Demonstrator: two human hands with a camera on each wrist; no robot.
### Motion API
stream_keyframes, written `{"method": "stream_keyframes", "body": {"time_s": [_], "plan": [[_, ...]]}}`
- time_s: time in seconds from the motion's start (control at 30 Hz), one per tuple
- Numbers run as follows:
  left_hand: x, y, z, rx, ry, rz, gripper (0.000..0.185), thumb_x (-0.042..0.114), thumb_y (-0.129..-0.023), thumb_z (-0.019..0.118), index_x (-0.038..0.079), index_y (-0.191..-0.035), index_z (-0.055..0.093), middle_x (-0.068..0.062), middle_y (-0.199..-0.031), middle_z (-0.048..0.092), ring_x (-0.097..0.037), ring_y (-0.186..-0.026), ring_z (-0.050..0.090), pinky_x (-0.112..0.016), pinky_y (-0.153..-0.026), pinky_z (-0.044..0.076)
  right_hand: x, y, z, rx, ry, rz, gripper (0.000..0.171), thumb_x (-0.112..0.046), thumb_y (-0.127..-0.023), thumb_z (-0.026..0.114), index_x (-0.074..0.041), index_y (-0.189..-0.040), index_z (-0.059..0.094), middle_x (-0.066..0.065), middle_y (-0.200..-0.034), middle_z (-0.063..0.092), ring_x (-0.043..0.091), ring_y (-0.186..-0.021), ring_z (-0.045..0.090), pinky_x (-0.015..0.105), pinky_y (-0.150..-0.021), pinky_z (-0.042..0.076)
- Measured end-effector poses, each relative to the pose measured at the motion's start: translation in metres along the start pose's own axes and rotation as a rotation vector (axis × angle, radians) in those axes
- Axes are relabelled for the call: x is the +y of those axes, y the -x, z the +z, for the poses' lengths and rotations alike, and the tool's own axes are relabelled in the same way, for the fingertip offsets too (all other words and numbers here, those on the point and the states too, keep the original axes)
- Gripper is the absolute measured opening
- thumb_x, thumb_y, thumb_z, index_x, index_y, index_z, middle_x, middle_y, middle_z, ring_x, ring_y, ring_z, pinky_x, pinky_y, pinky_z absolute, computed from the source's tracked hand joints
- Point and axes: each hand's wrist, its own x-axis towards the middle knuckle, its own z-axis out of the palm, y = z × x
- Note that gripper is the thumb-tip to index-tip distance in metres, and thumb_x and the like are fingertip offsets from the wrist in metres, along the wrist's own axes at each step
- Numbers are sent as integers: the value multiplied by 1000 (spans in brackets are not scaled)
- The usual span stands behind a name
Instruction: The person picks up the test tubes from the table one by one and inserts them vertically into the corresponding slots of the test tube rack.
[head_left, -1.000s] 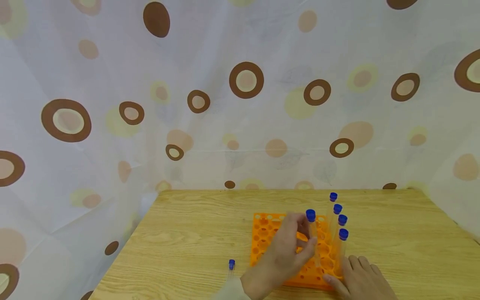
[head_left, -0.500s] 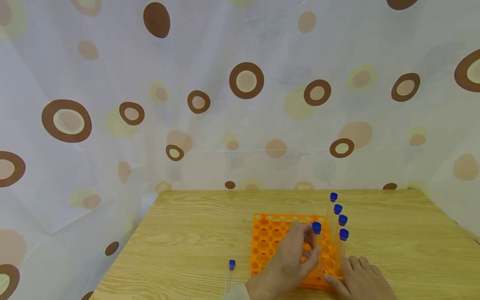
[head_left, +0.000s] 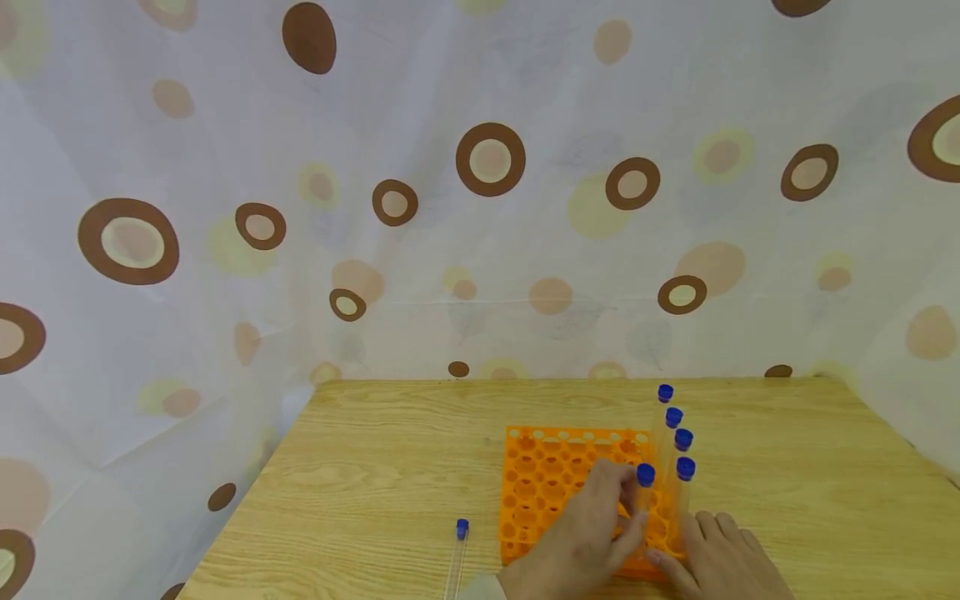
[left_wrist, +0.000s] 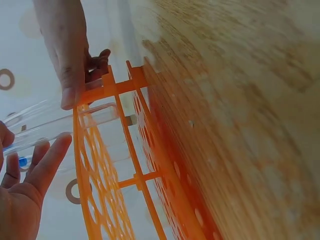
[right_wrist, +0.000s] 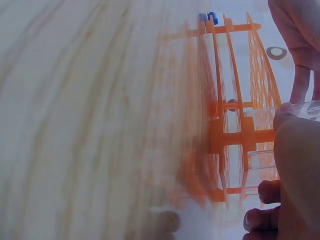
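Observation:
My left hand (head_left: 592,533) pinches a clear tube with a blue cap (head_left: 645,475) and holds it upright in a hole of the orange rack (head_left: 547,475), one column left of the rack's right edge. In the left wrist view the tube (left_wrist: 60,120) passes through the rack's top plate (left_wrist: 100,165), between my left fingers (left_wrist: 47,160) and the right hand's thumb (left_wrist: 67,75). My right hand (head_left: 720,558) holds the rack's near right corner, thumb (right_wrist: 295,165) on the rack (right_wrist: 235,135), fingers curled beside it.
Several capped tubes (head_left: 678,433) stand in the rack's right column. A loose capped tube (head_left: 459,550) lies on the wooden table (head_left: 375,467) to the left of the rack. A spotted curtain (head_left: 480,208) hangs behind and at both sides.
My left hand has lowered the tube into the rack; its blue cap has dropped to about the height of the nearest standing tube's cap. The right hand has stayed at the corner.

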Motion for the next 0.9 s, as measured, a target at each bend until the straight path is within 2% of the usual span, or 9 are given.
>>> {"method": "stream_keyframes", "body": {"time_s": [0.3, 0.47, 0.63, 0.8, 0.9], "plan": [[0, 1, 0, 3, -20, 11, 32, 6, -99, 56, 1, -124, 37, -7, -104, 44, -12, -87, 55, 0, -80, 42, -2, 0, -2, 7, 6, 4, 59, -71, -94, 42, -12, -88, 51, -1, -74, 37, 17, -68, 34, 30, -60, 27], [1, 1, 0, -20, -71, -19, 32, 10, -100, 55, 3, -126, 37, -5, -105, 46, -7, -89, 57, 0, -76, 40, -1, 0, -1, 3, -4, 5, 59, -70, -94, 43, -13, -88, 51, -1, -73, 38, 17, -68, 34, 30, -60, 27], [5, 4, -1, -57, -42, -118, 38, 14, -101, 55, 7, -132, 33, -4, -112, 47, -4, -95, 58, 0, -77, 39, -1, -1, -1, -20, 0, 9, 60, -72, -93, 42, -12, -90, 51, -1, -74, 38, 17, -69, 35, 31, -61, 28], [10, 5, -11, -142, 132, -309, 44, 25, -103, 53, 15, -138, 29, -2, -124, 43, -8, -106, 52, -10, -85, 45, -1, -1, -1, -39, -15, 23, 63, -73, -93, 40, -11, -92, 52, 0, -76, 40, 18, -70, 36, 32, -62, 29], [12, 6, -22, -147, 221, -386, 45, 27, -103, 51, 19, -140, 28, 0, -128, 42, -7, -112, 47, -17, -90, 46, -1, -1, -1, -23, -23, 19, 61, -72, -93, 42, -12, -90, 53, -1, -75, 41, 17, -69, 36, 31, -61, 30]]}}
